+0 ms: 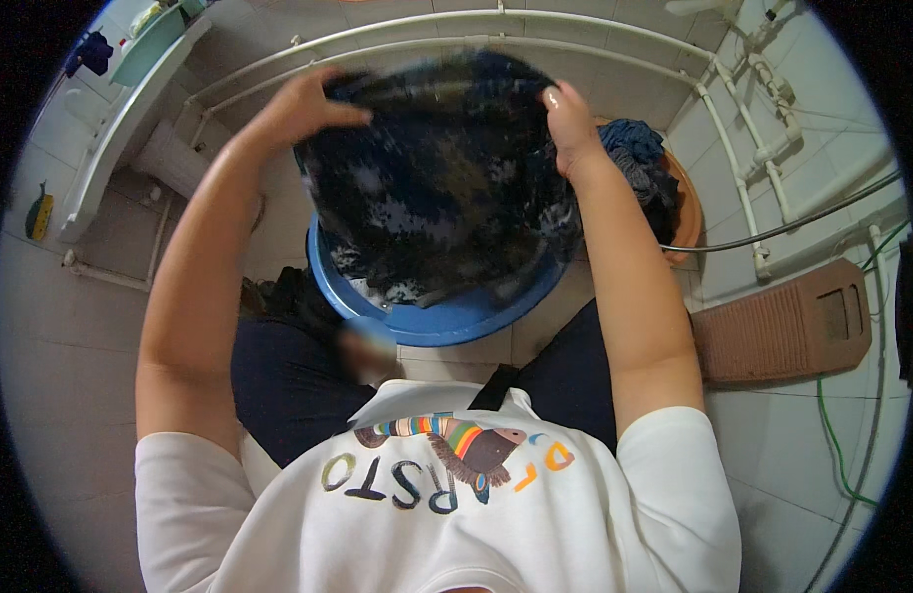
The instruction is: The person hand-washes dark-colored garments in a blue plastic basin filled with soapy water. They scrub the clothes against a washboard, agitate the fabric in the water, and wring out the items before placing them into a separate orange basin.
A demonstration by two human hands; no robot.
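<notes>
A wide piece of dark, blotchy cloth (436,188), perhaps a garment, hangs spread between my two hands over a blue basin (446,328). At its upper left corner my left hand (318,107) is closed on it, thumb in front and the other fingers behind the fabric. My right hand (573,124) pinches the upper right corner, the thumb showing on the edge. The cloth looks wet and its top edge is blurred. Its lower end reaches into the basin, where some whitish suds (372,290) show; the rest of the basin's inside is covered.
An orange-brown tub (689,212) with dark clothes (639,163) stands right of the basin. A brown washboard (782,326) leans by the right wall, near a thin hose (802,222). White pipes (456,42) run along the far wall. A white ledge (105,163) holds a pale green basin (145,49).
</notes>
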